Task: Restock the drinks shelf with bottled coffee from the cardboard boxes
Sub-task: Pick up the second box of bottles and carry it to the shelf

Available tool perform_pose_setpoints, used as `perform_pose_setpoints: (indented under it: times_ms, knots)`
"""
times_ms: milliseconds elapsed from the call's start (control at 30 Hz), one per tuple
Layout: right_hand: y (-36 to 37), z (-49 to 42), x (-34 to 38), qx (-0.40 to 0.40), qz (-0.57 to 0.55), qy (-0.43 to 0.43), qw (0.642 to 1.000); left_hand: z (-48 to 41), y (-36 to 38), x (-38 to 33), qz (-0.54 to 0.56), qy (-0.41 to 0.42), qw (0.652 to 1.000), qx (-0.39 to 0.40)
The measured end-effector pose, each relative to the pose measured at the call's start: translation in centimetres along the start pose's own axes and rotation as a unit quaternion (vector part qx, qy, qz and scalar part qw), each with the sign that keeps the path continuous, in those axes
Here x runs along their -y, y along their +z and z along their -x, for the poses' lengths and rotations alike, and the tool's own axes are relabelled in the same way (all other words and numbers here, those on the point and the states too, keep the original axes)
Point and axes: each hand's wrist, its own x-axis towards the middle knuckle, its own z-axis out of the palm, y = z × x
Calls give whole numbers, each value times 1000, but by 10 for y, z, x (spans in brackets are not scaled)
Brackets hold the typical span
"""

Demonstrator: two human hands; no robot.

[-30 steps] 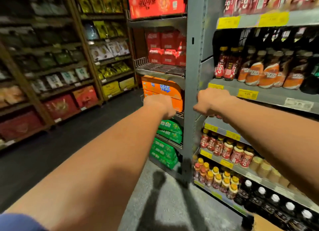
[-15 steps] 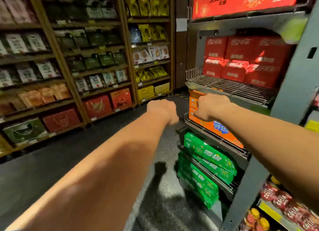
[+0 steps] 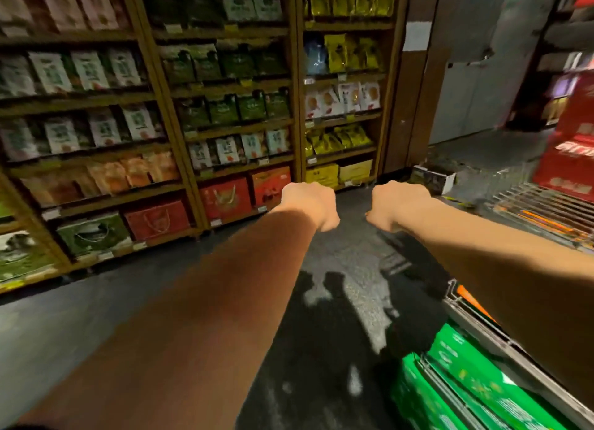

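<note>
Wooden shelving [image 3: 297,108] runs along the far side of the aisle, its tiers packed with green, white, yellow and orange packets [image 3: 223,109]. Red and green gift boxes [image 3: 225,198] sit on its lowest tiers.

The person stands facing that shelving with both bare forearms stretched out level over the dark speckled floor [image 3: 340,262]. The left hand [image 3: 310,204] and the right hand [image 3: 398,203] float side by side, close together but apart, in front of the shelving's bottom right corner. Each is turned knuckles-up with the fingers curled under into a tight fist. Nothing shows in either fist, and neither touches anything.

Just past the right end of the shelving, one open box [image 3: 432,178] stands on the floor against the wall. It is blurred, and I cannot tell whether it holds coffee.

Farther right of the shelving, across the aisle, a wire rack [image 3: 543,204] juts out beyond the right forearm, with red cases [image 3: 569,169] stacked on it. Below the same arm, nearer the person, green cases [image 3: 472,378] lie on lower tiers. Everything on that side is smeared, so labels cannot be read.
</note>
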Motion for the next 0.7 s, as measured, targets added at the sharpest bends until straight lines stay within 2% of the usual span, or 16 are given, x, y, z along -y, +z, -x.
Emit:
perform_pose_setpoints:
  times_ms: [367, 500, 700]
  knots:
    - [-17, -206, 68, -5, -29, 60, 998, -191, 1, 147, -19, 73, 997, -12]
    - [-14, -254, 60, -3, -15, 83, 996, -248, 7, 160, -28, 89, 995, -26]
    - [-6, -336, 24, 5, 4, 111, 994, -338, 2, 142, -27, 113, 993, -25]
